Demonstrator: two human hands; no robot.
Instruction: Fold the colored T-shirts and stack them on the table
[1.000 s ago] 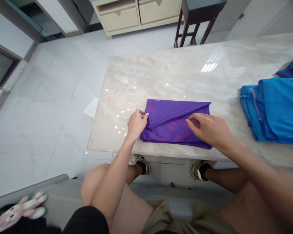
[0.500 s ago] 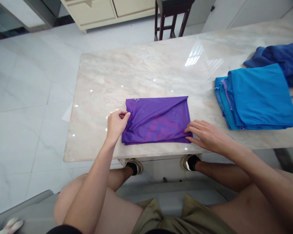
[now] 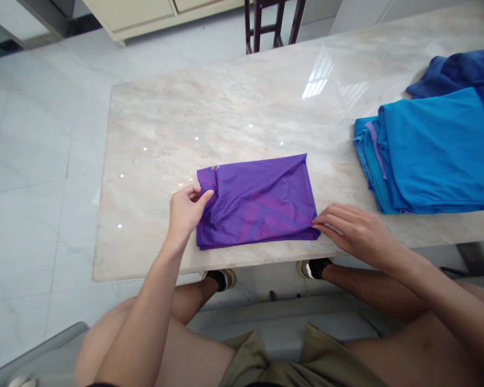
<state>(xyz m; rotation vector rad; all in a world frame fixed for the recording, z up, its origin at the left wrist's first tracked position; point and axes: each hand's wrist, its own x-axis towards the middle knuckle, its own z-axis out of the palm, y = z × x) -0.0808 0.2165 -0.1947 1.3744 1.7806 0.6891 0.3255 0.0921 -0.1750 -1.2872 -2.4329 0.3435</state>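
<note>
A folded purple garment (image 3: pixel 258 201), probably a shirt, lies on the marble table (image 3: pixel 165 118) near its front edge. Diagonal creases run across its top layer, and a small pale logo shows at its far left corner. My left hand (image 3: pixel 187 212) pinches the garment's left edge between thumb and fingers. At the near right corner, my right hand (image 3: pixel 353 231) has its fingertips closed on the fabric edge.
Right of the purple garment stands a stack of folded blue clothes (image 3: pixel 439 153). Behind it lies a dark blue cloth (image 3: pixel 463 80). A dark wooden stool (image 3: pixel 266 27) and a cream cabinet (image 3: pixel 137 16) are beyond the table.
My right hand has shifted to the corner and pinches it, pulling the fabric slightly right. My left hand still grips the left edge. The view has moved a little.
</note>
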